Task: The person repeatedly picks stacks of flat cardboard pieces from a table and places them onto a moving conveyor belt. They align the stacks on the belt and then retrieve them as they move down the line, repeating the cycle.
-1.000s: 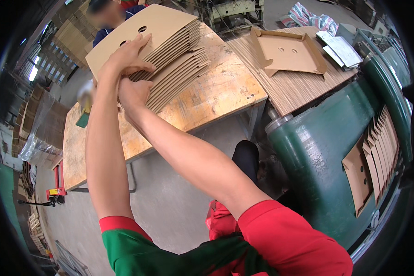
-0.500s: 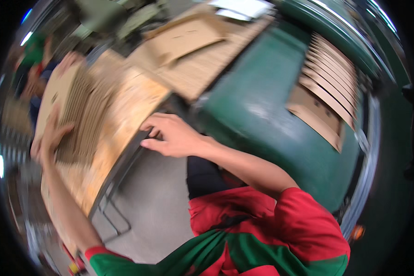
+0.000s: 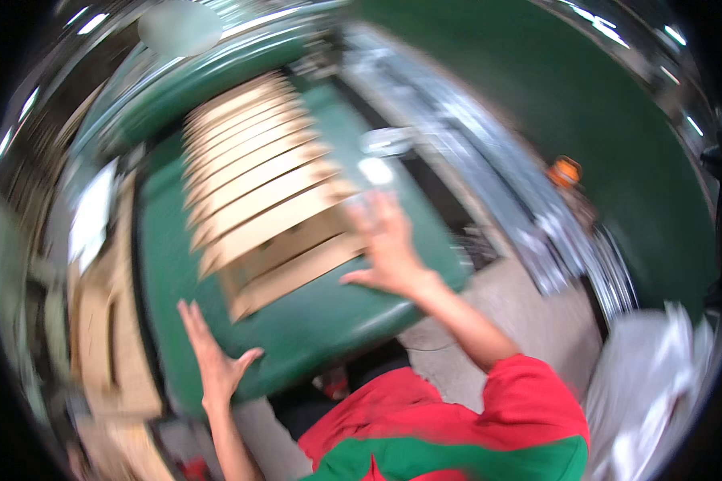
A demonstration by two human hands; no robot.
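Note:
Several folded cardboard pieces (image 3: 265,184) lie overlapping in a slanted row on a green conveyor belt (image 3: 305,317). The nearest piece lies with its flap toward me. My right hand (image 3: 387,248) is open at the right end of the nearest pieces, fingers spread; blur hides whether it touches them. Off the near left corner, my left hand (image 3: 217,357) is open over the belt's left part, thumb apart from the fingers, holding nothing.
On the left stands a wooden table (image 3: 140,321) with a flat cardboard piece (image 3: 96,341) and white sheets (image 3: 92,212). Metal rails (image 3: 457,136) run along the right, with an orange object (image 3: 565,171) beside them. Clear plastic wrapping (image 3: 646,377) hangs at the lower right.
My view has swung right, from the table with the cardboard stack to the belt. My left hand has come off that stack, and both hands are now over the belt near the row.

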